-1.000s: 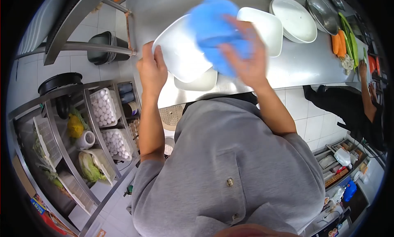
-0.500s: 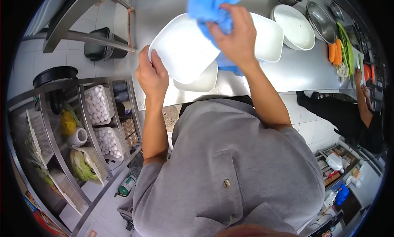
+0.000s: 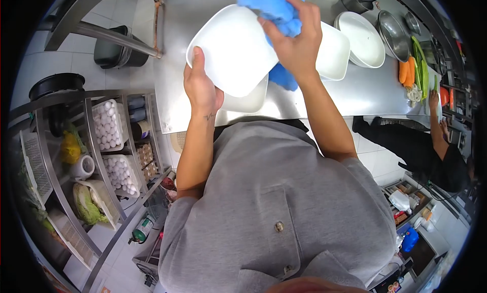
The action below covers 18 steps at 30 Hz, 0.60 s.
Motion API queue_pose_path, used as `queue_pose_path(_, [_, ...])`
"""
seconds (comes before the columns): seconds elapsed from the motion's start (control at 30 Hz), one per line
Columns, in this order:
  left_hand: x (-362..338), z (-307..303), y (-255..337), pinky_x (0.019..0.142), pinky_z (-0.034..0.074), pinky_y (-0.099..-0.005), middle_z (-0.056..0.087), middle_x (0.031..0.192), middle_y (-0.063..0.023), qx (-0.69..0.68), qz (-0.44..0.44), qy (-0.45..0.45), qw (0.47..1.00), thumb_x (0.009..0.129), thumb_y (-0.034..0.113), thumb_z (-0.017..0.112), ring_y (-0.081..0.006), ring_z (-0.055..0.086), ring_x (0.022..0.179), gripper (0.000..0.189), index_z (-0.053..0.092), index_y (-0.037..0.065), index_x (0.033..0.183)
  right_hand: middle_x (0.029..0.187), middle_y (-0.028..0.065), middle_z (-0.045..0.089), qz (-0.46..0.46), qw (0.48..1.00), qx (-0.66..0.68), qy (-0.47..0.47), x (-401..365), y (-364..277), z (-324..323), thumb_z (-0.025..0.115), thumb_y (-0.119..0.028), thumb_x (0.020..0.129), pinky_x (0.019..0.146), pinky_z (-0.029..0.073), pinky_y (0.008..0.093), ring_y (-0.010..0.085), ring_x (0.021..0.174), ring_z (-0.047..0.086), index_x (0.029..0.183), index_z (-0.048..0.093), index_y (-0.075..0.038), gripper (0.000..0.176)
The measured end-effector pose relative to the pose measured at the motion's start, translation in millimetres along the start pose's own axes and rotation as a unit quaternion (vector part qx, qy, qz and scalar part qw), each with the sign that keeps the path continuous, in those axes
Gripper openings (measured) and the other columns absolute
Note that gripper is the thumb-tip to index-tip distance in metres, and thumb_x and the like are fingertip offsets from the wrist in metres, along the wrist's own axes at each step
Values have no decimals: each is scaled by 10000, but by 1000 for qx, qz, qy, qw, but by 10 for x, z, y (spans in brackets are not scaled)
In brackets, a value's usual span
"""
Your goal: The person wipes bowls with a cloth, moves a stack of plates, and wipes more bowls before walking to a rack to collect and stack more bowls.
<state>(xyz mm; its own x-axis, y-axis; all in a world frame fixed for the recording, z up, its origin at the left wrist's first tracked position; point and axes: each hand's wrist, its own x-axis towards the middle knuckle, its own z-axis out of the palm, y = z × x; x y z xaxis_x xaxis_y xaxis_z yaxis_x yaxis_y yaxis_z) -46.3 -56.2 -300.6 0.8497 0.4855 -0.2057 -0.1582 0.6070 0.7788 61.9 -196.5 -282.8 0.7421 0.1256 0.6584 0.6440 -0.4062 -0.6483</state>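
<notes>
A white square dish [image 3: 234,52] is gripped at its left edge by my left hand [image 3: 202,85], thumb over the rim. My right hand [image 3: 300,39] pinches a bunched blue cloth [image 3: 271,3] at the dish's upper right side. More blue cloth hangs below that hand, against the table. Beneath the held dish, partly covered by it, lies another white dish [image 3: 248,100]. Just right of my right hand stands a white rectangular dish [image 3: 332,52], its left part hidden behind the hand.
The steel table [image 3: 375,92] also bears stacked white oval plates [image 3: 361,39], metal pans [image 3: 393,35], carrots [image 3: 406,72] and green stalks [image 3: 420,64]. At left, a shelf rack holds egg trays [image 3: 109,125] and cabbage [image 3: 87,204]. A person in black [image 3: 426,145] works at the right.
My left hand has turned, bringing its thumb up onto the dish's face, and the dish has shifted slightly. My right hand and the cloth have moved a little right and up along it.
</notes>
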Motion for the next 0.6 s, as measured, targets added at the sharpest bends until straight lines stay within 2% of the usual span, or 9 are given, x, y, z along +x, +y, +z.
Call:
queue_pose_path(0.03, [13, 2, -9, 947, 466, -408, 546, 1239, -174, -4, 0, 1, 1000, 990, 271, 436, -285, 564, 1125, 426, 448, -52, 1268, 952, 119, 589, -74, 997, -28, 22, 0, -39, -17, 781, -182, 669, 673, 494, 355, 282, 797, 606, 1117, 603, -92, 490])
queue_pose_path(0.07, [31, 11, -16, 942, 467, -409, 545, 1238, -173, 3, 8, -4, 1000, 996, 261, 421, -281, 565, 1117, 416, 448, -55, 1265, 952, 119, 589, -76, 996, -30, 20, -25, -75, -20, 781, -182, 669, 673, 494, 355, 282, 797, 606, 1117, 603, -92, 490])
queue_pose_path(0.13, [69, 23, -47, 937, 469, -409, 543, 1237, -173, 7, 13, -11, 1000, 1002, 252, 406, -276, 567, 1109, 407, 449, -59, 1262, 985, 99, 536, -81, 977, -6, -199, -123, -135, 18, 760, -164, 685, 655, 493, 364, 279, 818, 587, 1113, 628, -135, 449])
queue_pose_path(0.17, [100, 28, -76, 932, 468, -384, 547, 1223, -172, 15, 27, 1, 1000, 1008, 247, 397, -260, 566, 1094, 408, 445, -65, 1266, 952, 90, 572, -104, 965, -49, -235, -192, -116, 78, 693, -86, 711, 656, 498, 376, 290, 801, 590, 1042, 650, -141, 338])
queue_pose_path(0.27, [158, 22, -192, 938, 445, -350, 553, 1206, -163, 44, 54, 22, 997, 1016, 198, 367, -220, 556, 1070, 375, 465, -72, 1257, 908, 78, 602, -141, 951, -46, -272, -384, -43, 319, 641, -31, 705, 655, 504, 382, 288, 799, 596, 980, 651, -128, 292])
queue_pose_path(0.43, [129, 43, -256, 929, 436, -339, 577, 1158, -155, 59, 72, 66, 993, 994, 122, 352, -216, 559, 1053, 337, 498, -76, 1225, 797, 88, 625, -125, 963, -89, -222, -333, 24, 476, 611, 10, 683, 650, 510, 401, 301, 809, 618, 926, 655, -128, 282])
queue_pose_path(0.5, [174, -11, -187, 918, 437, -333, 587, 1135, -149, 85, 66, 72, 992, 988, 113, 358, -213, 565, 1028, 328, 507, -74, 1213, 769, 106, 630, -95, 942, 8, -321, -492, -85, 446, 614, 3, 678, 629, 508, 414, 304, 801, 625, 914, 652, -129, 273])
queue_pose_path(0.53, [181, -40, -167, 907, 437, -327, 597, 1112, -143, 113, 57, 81, 989, 982, 104, 365, -210, 571, 1002, 319, 517, -71, 1201, 769, 106, 630, -98, 941, 8, -324, -492, -68, 466, 614, 3, 678, 629, 508, 414, 304, 801, 625, 914, 652, -129, 273])
queue_pose_path(0.6, [196, -46, -247, 889, 441, -321, 605, 1091, -138, 113, 86, 79, 987, 973, 93, 370, -202, 574, 975, 309, 527, -71, 1184, 702, 97, 624, -97, 953, -15, -285, -471, 19, 508, 627, 29, 644, 606, 508, 376, 287, 705, 619, 915, 652, -117, 309])
